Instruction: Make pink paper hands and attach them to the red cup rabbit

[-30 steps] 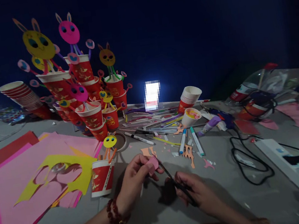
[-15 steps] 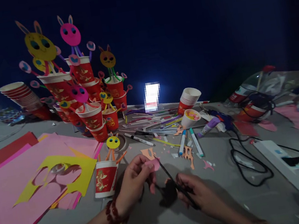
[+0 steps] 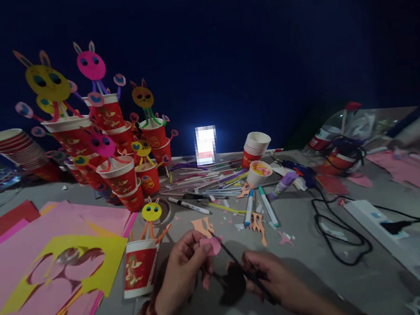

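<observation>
Between the fingertips of my left hand (image 3: 188, 262) is a small piece of pink paper (image 3: 211, 245). My right hand (image 3: 269, 274) is closed round a pair of black scissors (image 3: 237, 262), whose blades point up and left to the edge of the pink paper. Left of my left hand stands a red and white paper cup (image 3: 141, 266) with a yellow rabbit face (image 3: 152, 212) and orange stems rising from it. Beyond the paper lies an orange paper scrap (image 3: 202, 228). Part of the scissor handles is hidden by my right fingers.
Stacked red cups with rabbit figures (image 3: 116, 176) stand at the back left. Coloured sheets (image 3: 12, 279) lie at left. Two markers (image 3: 267, 206), several sticks and paper scraps cover the middle back. A black cable (image 3: 343, 258) and a white power strip (image 3: 385, 237) are at right.
The whole view has shifted, so things sit lower and further left. The pink paper is turned a little in my left fingers, with the scissors still at its edge.
</observation>
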### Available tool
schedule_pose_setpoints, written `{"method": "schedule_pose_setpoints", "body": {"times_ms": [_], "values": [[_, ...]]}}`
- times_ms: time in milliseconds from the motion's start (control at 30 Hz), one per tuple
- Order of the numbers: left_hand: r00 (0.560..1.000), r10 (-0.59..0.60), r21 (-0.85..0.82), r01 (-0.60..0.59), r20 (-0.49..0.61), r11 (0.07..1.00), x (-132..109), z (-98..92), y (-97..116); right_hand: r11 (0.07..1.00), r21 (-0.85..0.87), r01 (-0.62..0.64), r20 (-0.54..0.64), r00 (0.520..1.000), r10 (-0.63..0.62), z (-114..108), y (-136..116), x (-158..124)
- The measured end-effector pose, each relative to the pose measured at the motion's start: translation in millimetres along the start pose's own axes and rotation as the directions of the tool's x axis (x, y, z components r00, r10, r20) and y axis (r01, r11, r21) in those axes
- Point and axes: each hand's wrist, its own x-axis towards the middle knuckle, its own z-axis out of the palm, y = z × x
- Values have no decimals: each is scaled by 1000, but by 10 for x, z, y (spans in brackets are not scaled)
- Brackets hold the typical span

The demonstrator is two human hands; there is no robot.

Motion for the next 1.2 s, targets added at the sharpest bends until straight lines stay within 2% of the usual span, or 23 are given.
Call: {"method": "schedule_pose_setpoints", "body": {"times_ms": [267, 533, 833, 1000, 1200], "values": [[995, -19, 24, 21, -97, 999, 9, -17, -29, 998, -59, 37, -26, 999, -39, -26, 51, -11], [990, -7, 52, 14, -142, 999, -10, -9, 16, 996, -67, 56, 25, 998, -55, -36, 59, -25], [992, 106, 115, -97, -74, 989, -23, -31, -13, 999, -7, 34, 49, 998, -33, -8, 104, -56], [992, 120, 112, -115, -37, 987, -38, -44, -16, 1000, 9, 8, 38, 999, -9, 10, 116, -63], [991, 136, 172, -137, 22, 975, -64, -38, -14, 998, 15, -57, 47, 997, 56, -4, 12, -43]]}}
